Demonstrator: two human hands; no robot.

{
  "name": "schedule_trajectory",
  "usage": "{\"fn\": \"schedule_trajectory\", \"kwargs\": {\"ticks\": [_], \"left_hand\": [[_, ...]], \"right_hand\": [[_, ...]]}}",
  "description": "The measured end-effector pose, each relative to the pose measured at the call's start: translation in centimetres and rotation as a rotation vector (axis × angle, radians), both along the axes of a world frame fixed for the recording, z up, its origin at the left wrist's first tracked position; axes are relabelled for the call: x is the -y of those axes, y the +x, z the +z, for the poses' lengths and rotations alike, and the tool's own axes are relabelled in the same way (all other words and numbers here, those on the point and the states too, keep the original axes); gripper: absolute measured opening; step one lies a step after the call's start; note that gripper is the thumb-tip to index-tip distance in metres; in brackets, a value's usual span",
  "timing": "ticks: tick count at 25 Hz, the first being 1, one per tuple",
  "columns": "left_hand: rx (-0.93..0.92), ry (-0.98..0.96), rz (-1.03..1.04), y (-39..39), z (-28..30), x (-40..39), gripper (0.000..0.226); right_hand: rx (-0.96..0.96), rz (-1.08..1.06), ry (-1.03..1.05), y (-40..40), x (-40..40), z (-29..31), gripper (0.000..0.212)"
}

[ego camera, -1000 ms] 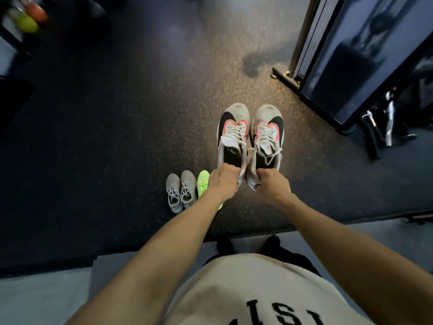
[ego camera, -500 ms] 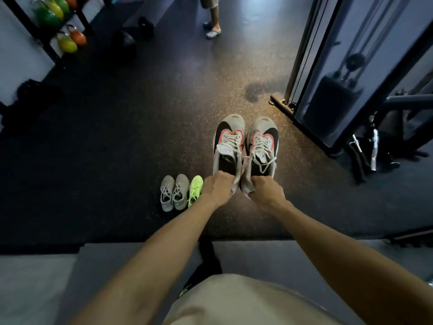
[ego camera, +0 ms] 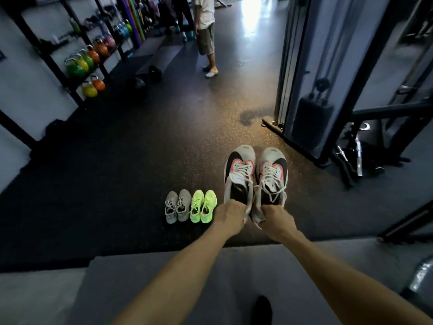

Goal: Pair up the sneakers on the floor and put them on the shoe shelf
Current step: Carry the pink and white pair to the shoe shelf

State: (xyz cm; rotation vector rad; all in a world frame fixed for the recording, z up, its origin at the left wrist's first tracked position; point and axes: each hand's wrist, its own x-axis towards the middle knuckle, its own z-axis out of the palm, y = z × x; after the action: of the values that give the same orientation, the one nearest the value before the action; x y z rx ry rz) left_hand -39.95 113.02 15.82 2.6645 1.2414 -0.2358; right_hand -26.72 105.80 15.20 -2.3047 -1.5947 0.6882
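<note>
I hold a pair of white sneakers with black and pink panels in front of me, side by side, toes pointing away. My left hand (ego camera: 230, 213) grips the heel of the left sneaker (ego camera: 240, 171). My right hand (ego camera: 276, 218) grips the heel of the right sneaker (ego camera: 273, 173). On the dark floor to the left of them stand a grey pair (ego camera: 177, 205) and a neon green pair (ego camera: 203, 205), each set together. No shoe shelf shows in view.
A rack of coloured kettlebells (ego camera: 83, 64) lines the left wall. A person (ego camera: 206, 31) stands far ahead. A cable machine (ego camera: 311, 73) and metal frames stand at the right. A grey platform edge (ego camera: 145, 266) lies under my arms.
My view has tilted up, showing more of the room, the rack and the person. The neon green pair now shows in full. Both hands keep their hold on the white sneakers.
</note>
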Motion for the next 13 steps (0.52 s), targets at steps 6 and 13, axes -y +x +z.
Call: {"fn": "schedule_trajectory", "kwargs": {"ticks": [6, 13], "left_hand": [[-0.029, -0.017, -0.165, 0.0, -1.0, 11.5, 0.024], [-0.03, -0.066, -0.449, 3.4, -1.8, 27.0, 0.022]], "right_hand": [[0.049, -0.188, -0.014, -1.3, 13.8, -1.2, 0.015], [0.017, -0.488, -0.08, -1.8, 32.7, -1.1, 0.014]]}}
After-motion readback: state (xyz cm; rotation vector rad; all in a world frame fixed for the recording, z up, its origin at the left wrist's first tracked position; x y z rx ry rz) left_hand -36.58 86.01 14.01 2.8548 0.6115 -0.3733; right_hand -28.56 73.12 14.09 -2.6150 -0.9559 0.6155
